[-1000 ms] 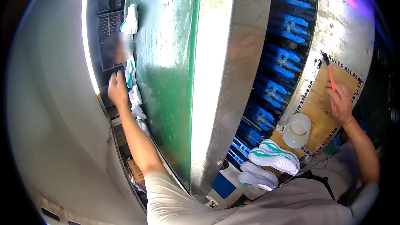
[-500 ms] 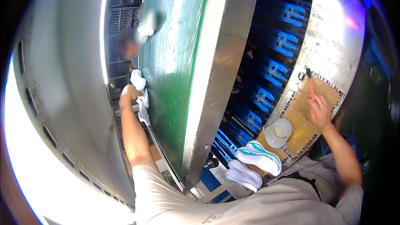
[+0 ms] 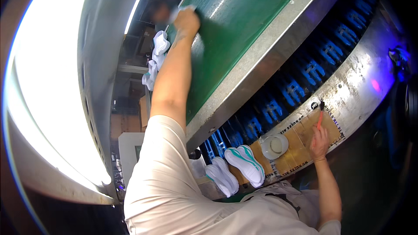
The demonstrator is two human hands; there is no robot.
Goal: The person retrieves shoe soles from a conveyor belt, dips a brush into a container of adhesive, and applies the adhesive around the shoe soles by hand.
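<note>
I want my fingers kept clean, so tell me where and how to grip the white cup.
Probably best around the outer wall of the white cup, below the rim, coming from the right: its open mouth shows something pale inside, shoe soles sit on its left, and bare cardboard lies on its right. The right hand holds a brush.

A bright white light (image 3: 48,69) glows far left of blue brackets (image 3: 312,72).
</note>
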